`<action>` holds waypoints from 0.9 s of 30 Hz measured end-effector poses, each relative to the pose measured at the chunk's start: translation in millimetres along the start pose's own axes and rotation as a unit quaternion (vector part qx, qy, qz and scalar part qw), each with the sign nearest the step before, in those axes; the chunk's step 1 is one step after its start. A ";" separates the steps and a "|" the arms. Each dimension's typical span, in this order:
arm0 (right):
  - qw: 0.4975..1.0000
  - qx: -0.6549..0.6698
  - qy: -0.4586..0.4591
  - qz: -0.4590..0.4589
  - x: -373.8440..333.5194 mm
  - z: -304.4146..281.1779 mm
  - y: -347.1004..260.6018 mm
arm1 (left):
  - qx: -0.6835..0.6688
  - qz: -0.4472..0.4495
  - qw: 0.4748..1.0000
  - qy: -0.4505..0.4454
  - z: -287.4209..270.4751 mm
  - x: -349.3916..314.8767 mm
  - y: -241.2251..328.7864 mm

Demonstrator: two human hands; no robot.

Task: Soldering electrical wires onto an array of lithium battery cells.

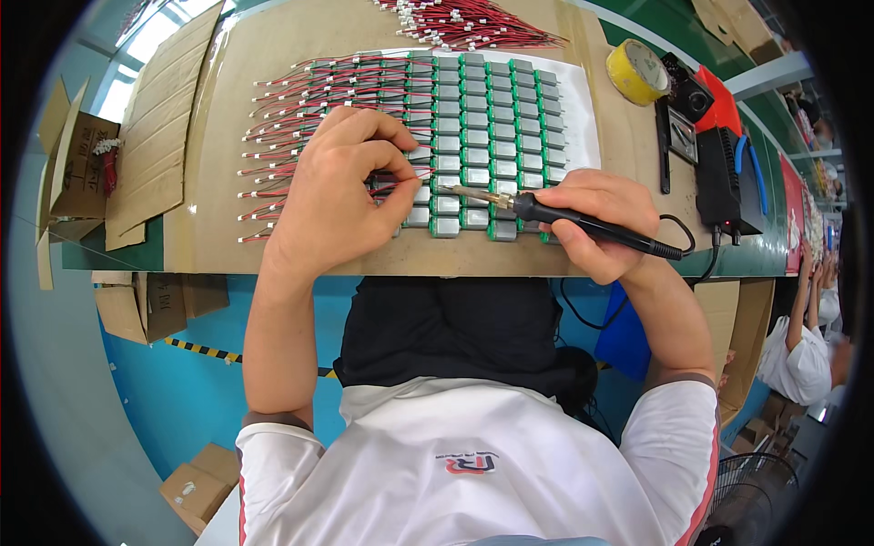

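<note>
Rows of small grey battery cells with green ends (501,114) lie on a white sheet (583,118). Red-and-black wire leads (282,136) with white plugs run out leftward from the left-hand columns. My left hand (337,196) is over these leads, thumb and forefinger pinched on a thin wire lead beside a cell. Part of that lead is hidden under the fingers. My right hand (605,214) grips the black handle of a soldering iron (528,207). Its tip points left and reaches the cells close to my left fingertips; whether it touches cannot be made out.
A pile of red wire leads (464,23) lies at the far edge. At right are a yellow tape roll (637,71), a black soldering station (728,187) and blue-handled pliers (757,173). A cardboard flap (164,127) stands left. The iron's cord (687,235) hangs near my right wrist.
</note>
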State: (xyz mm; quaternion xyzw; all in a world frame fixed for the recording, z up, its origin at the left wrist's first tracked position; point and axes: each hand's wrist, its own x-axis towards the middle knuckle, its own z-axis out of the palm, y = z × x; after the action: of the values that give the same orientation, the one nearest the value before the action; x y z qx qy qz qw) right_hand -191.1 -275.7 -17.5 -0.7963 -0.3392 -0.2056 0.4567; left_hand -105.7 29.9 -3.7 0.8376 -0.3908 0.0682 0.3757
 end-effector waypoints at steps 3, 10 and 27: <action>1.000 0.004 0.003 0.003 -0.7 0.8 0.2 | 0.000 0.002 1.000 0.003 0.2 -1.0 -1.0; 1.000 0.004 0.010 0.005 -3.5 -0.2 0.4 | -0.021 0.025 0.998 0.052 5.5 -5.2 -5.9; 0.999 -0.040 0.012 0.010 -1.8 -2.6 -4.9 | -0.020 0.074 0.994 0.073 2.7 -7.4 -6.1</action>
State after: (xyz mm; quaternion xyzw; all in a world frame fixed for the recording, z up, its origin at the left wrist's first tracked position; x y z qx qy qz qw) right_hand -196.0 -276.9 -14.5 -0.8148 -0.3171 -0.2242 0.4305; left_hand -106.9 35.0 -12.1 0.7914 -0.4246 0.1495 0.4135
